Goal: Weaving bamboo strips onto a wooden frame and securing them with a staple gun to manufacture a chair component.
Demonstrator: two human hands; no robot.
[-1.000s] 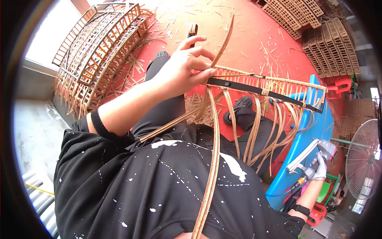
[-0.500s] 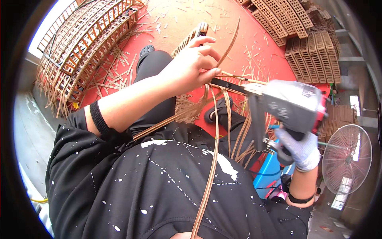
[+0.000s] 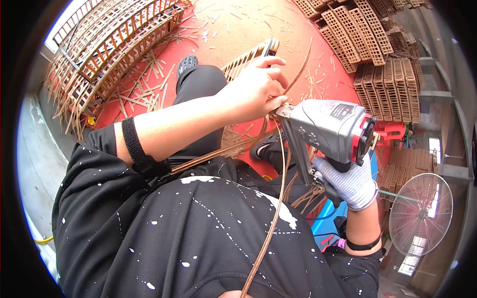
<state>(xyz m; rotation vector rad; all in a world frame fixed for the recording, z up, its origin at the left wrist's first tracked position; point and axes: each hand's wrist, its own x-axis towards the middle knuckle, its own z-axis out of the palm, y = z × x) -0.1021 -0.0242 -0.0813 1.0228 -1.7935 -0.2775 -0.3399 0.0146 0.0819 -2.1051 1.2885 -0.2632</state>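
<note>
My bare left hand (image 3: 256, 92) is closed with its fingertips round a thin brown cane strip (image 3: 303, 68), which sticks up past the fingers. Beneath that hand lies a slatted wooden lattice panel (image 3: 238, 63), mostly hidden by the hand and wrist. In a white knitted glove, my right hand (image 3: 352, 184) grips the handle of a grey and red pneumatic staple gun (image 3: 323, 121). The gun's nose sits right beside my left thumb; whether it touches the panel is hidden. More long strips (image 3: 274, 226) trail across my lap and shirt.
Curved lattice panels (image 3: 117, 47) are stacked at the far left. Further stacks of lattice panels (image 3: 387, 89) stand at the far right. Offcuts (image 3: 149, 74) litter the red floor (image 3: 223, 25). A round caged fan (image 3: 421, 213) and a blue box (image 3: 325, 226) are at my right.
The staple gun in my right hand has moved left, its nose now up against my left hand's fingers. My left hand keeps its pinch on the strip. The whole view has shifted slightly.
</note>
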